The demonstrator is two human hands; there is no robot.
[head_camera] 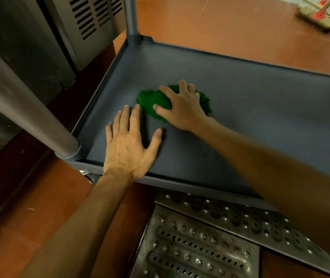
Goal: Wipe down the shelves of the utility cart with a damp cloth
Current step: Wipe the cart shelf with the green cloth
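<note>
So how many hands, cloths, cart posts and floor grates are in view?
Bare hands: 2, left hand and right hand
Crumpled green cloth: 1
Round grey metal cart posts: 2, near post and far post
Perforated steel floor grates: 2, near grate and far grate
Total: 7

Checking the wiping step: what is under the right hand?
A bunched green cloth, pressed onto the grey shelf by the right hand. The cloth's middle and the shelf beneath are covered.

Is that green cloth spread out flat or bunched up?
Bunched up: the green cloth sits as a crumpled mound under the right hand on the shelf.
</note>
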